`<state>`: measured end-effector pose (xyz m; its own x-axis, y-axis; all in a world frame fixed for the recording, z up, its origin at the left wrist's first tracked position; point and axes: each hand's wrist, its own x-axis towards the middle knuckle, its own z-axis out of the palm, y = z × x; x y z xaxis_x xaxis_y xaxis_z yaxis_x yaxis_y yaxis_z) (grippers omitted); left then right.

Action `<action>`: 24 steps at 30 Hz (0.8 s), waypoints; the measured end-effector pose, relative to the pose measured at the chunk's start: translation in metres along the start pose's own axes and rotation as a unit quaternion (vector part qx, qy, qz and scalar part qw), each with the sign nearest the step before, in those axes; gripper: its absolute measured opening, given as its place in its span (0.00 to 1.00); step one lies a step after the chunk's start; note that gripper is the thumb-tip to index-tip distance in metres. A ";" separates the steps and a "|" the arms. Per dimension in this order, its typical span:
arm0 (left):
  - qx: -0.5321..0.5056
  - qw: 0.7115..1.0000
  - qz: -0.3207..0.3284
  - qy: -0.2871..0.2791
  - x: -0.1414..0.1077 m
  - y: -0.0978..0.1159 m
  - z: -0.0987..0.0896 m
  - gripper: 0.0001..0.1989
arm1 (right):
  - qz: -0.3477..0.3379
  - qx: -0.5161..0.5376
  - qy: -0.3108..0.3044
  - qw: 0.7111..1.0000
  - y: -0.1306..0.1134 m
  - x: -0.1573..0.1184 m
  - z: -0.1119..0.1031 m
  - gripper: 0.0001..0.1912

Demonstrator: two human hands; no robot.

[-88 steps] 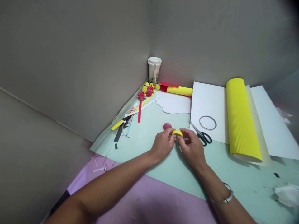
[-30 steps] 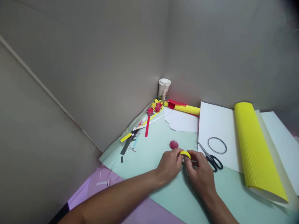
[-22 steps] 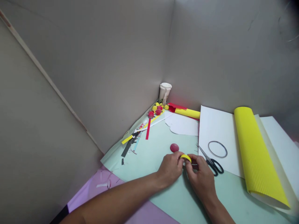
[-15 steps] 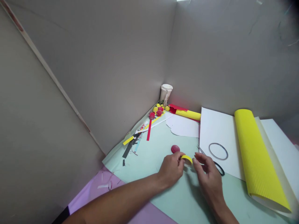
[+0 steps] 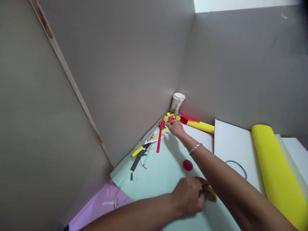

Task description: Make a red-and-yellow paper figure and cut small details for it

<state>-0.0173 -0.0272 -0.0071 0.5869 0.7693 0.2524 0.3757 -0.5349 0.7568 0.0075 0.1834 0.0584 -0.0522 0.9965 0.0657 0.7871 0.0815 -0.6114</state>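
Right arm reached to the far corner, its hand at the small red and yellow balls, fingers bunched (couldn't tell if they pinched one). Left forearm came in low, knuckles up, left hand pinching the yellow piece. That piece was curved, thin-edged; the red disc smooth, rounded; the paper roll ridged. Yellow piece stuck out past left fingertips, red disc lay beyond that hand.
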 end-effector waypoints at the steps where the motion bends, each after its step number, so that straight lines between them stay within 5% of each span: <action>1: 0.017 1.000 0.002 -0.005 0.000 -0.001 0.000 0.12 | 0.009 -0.011 -0.003 1.000 -0.002 0.012 0.010 0.15; 8: 0.121 0.992 0.022 -0.003 -0.001 -0.013 0.018 0.06 | 0.032 -0.051 -0.003 0.998 0.001 0.045 0.048 0.17; 24: 0.100 0.994 -0.004 -0.052 0.001 -0.007 0.007 0.08 | -0.075 -0.016 0.025 0.997 0.028 0.031 0.046 0.16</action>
<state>-0.0143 -0.0252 -0.0171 0.6509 0.7387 0.1750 0.5097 -0.5961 0.6204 -0.0005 0.2176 0.0069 -0.1399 0.9709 0.1944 0.7920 0.2276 -0.5665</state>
